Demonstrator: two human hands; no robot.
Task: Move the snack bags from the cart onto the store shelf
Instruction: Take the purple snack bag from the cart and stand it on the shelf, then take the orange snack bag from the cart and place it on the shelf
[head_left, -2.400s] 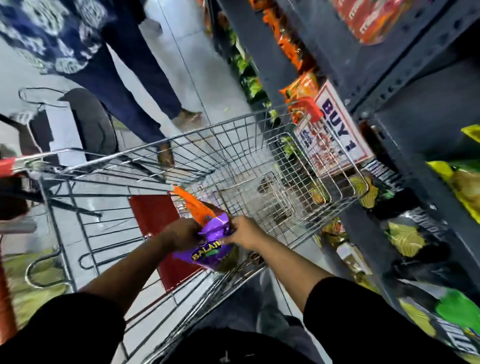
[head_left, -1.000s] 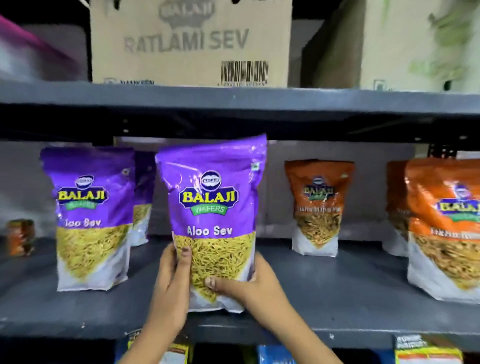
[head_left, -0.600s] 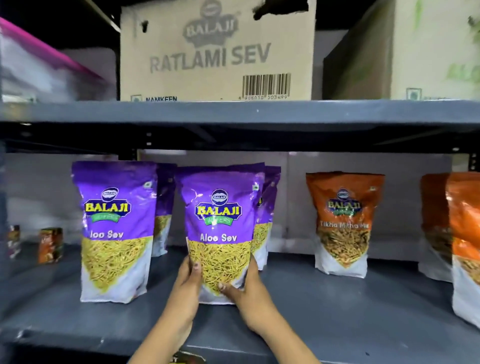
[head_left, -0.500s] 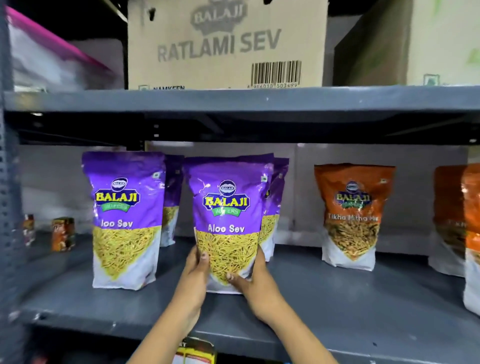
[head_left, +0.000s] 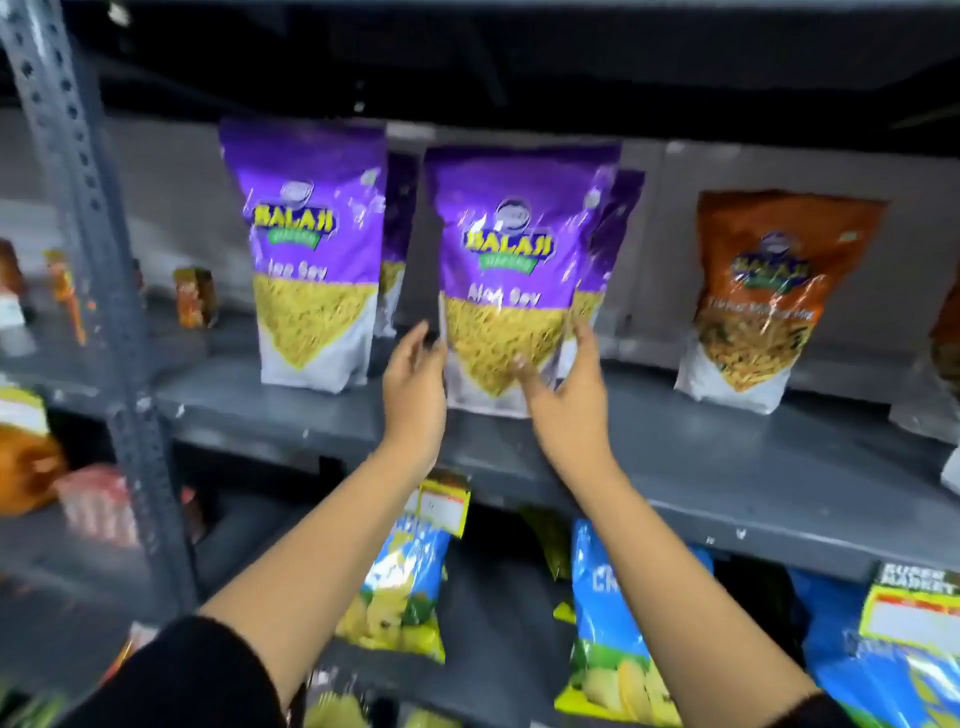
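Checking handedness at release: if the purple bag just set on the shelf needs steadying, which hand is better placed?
Right hand: its fingers lie against the purple bag's lower front, while the left hand sits open just off its left edge.

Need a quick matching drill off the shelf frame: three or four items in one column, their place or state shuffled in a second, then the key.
1. centre purple bag
2. orange bag
3. blue bags
4. left hand

A. lower shelf
B. open, beside the centre purple bag's left edge
C. upright between both hands
D. standing to the right of the purple bags

Pairs: 1-C, 2-D, 3-A, 4-B
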